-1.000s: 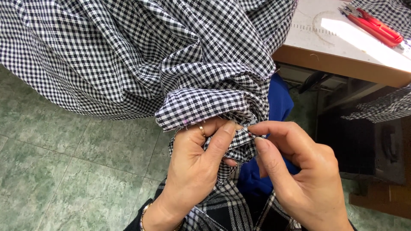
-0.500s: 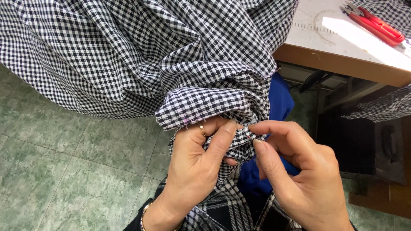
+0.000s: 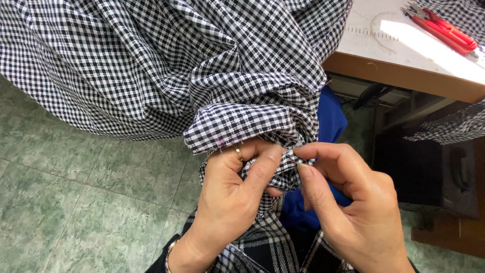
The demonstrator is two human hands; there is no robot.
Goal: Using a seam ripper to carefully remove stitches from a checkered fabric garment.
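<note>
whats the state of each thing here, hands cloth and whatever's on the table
left hand: closed on a fold of the checked cloth, ring on one finger
right hand: fingers pinching the cloth edge beside the left thumb
checked cloth: bunched and creased, hanging from the table over the lap
red-handled snips: lying flat on the table, untouched
table: partly covered by cloth
blue fabric: mostly hidden under the cloth

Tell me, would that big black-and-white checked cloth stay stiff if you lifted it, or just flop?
Probably flop: the checked cloth hangs in deep soft folds and bunches up where the left hand and right hand pinch its edge. It looks thin and likely light for its size. The woven surface seems unlikely to slip from a grip.
</note>
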